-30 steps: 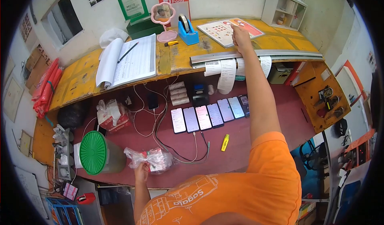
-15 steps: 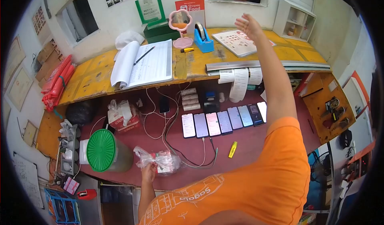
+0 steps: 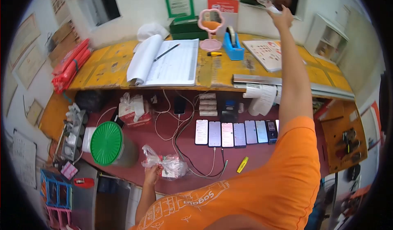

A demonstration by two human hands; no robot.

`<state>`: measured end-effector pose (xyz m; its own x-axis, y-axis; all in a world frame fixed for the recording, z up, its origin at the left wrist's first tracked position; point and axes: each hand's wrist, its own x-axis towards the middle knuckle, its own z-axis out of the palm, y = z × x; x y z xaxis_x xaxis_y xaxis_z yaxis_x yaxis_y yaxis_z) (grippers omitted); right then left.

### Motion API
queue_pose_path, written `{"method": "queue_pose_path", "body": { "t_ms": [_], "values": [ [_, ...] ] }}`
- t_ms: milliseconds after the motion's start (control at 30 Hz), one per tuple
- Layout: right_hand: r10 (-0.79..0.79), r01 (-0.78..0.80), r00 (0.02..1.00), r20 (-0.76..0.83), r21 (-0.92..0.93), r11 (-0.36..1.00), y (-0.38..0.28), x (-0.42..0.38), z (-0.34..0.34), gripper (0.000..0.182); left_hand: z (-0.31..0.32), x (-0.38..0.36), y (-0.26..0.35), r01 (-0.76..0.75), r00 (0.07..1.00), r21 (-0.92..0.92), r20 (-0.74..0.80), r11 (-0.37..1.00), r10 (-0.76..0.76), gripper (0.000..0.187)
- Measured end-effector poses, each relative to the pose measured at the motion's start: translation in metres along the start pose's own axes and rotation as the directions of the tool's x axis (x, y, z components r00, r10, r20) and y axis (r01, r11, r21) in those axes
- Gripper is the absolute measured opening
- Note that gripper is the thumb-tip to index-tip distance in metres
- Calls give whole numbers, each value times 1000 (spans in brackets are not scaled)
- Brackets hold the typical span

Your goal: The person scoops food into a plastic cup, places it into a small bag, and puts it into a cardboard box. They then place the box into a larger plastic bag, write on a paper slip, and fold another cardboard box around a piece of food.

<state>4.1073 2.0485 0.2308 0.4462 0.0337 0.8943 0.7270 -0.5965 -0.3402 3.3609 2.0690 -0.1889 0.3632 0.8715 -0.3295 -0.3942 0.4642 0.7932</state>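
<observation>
My left hand (image 3: 153, 174) is closed on the gathered neck of a clear plastic bag (image 3: 174, 167) with something red and white inside, low on the dark red desk. My right arm reaches up to the wall opening, where my right hand (image 3: 282, 18) has its fingers on a small white item (image 3: 268, 3). Another person, partly visible and blurred, is behind the opening at the other end of that item. Several phones (image 3: 221, 134) lie in a row on the desk, with a yellow highlighter (image 3: 242, 164) below them.
A green-lidded container (image 3: 107, 143) stands left of the bag. On the yellow shelf (image 3: 102, 68) are an open notebook (image 3: 174, 62), a pink mirror (image 3: 211, 45), a blue tape dispenser (image 3: 233, 50) and a menu sheet (image 3: 264, 54). Cables run across the desk.
My right hand has moved up to the opening and closed its fingers on the white item. The camera view has shifted. My left hand still holds the bag.
</observation>
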Motion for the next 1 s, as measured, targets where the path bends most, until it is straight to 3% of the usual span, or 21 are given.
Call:
{"method": "queue_pose_path", "body": {
  "t_ms": [67, 167, 267, 300, 400, 433, 467, 500, 533, 567, 600, 667, 700, 733, 767, 800, 833, 867, 900, 933, 1000],
  "values": [
    [84, -69, 993, 88, -158, 985, -18, -6, -12, 79, -7, 4, -5, 24, 998, 23, 55, 999, -25, 13],
    [-230, 243, 966, 120, -104, 964, 16, 14, 25, 75, -8, 0, -4, 25, 999, 35, 47, 999, -27, 30],
    [-213, 214, 977, -16, 37, 976, 62, 29, 77, 58, -26, 12, -17, 65, 996, 25, 55, 998, -67, 37],
    [-265, 261, 964, 24, 106, 959, 84, 50, 96, 58, -9, 3, -10, -52, 999, 132, 11, 990, 51, 19],
    [-97, 109, 992, 80, -154, 982, 83, 42, 74, 60, -18, 7, -16, -7, 997, 181, 78, 983, -7, 20],
    [-4, -5, 997, 72, 128, 992, 90, 45, 79, 74, -16, 1, -8, -185, 970, 491, 232, 852, 77, 22],
    [153, -217, 945, 289, 203, 955, 77, 40, 64, 80, -1, -8, 1, -76, 996, 462, 67, 884, 50, 34],
    [331, -508, 854, 401, 507, 696, 26, 9, 21, 78, 5, -12, -4, -119, 993, 307, 37, 944, 113, 45],
    [287, -502, 865, 412, 722, 476, -16, -21, -9, 68, 9, -18, -11, -174, 985, 151, 11, 973, 174, 57],
    [49, -440, 889, 456, 819, 369, -51, -45, -39, 56, 18, -28, -11, -155, 982, 159, -87, 975, 170, 69],
    [48, -416, 898, 438, 806, 421, -92, -74, -65, 50, 29, -43, -2, -130, 972, 166, -173, 978, 159, 81],
    [-270, -117, 919, 288, 852, 510, -91, -95, -19, 44, 46, -73, 27, -63, 987, 244, -129, 968, 97, 92],
    [-278, -116, 916, 290, 853, 508, -155, -151, -77, 44, 50, -83, 43, -62, 986, 238, -135, 969, 96, 92],
    [-291, -259, 841, 456, 811, 524, -266, -221, -156, 39, 51, -90, 60, -206, 978, 322, 93, 924, 185, 95],
    [-441, -314, 653, 616, 750, 582, -296, -263, -164, 39, 50, -98, 78, -357, 915, 368, 323, 859, 242, 98],
    [-507, -146, 636, 582, 736, 661, -306, -323, -147, 38, 49, -109, 100, -350, 917, 361, 320, 864, 238, 98],
    [-612, -319, 511, 604, 794, 518, -396, -371, -244, 35, 46, -119, 124, -508, 850, 354, 353, 785, 390, 97],
    [-549, -493, 256, 795, 596, 633, -436, -404, -281, 35, 36, -122, 141, -647, 758, 339, 384, 683, 527, 96],
    [-854, -141, 291, 431, 902, 408, -437, -459, -250, 37, 22, -117, 154, -726, 687, 325, 290, 606, 666, 92],
    [-846, -466, 221, 485, 814, 345, -467, -492, -276, 37, 6, -109, 168, -793, 588, 326, 189, 515, 786, 87],
    [-878, -639, 37, 478, 686, 347, -523, -539, -305, 28, -46, -107, 202, -701, 713, -10, -20, 713, 701, 73]
  ]
}}
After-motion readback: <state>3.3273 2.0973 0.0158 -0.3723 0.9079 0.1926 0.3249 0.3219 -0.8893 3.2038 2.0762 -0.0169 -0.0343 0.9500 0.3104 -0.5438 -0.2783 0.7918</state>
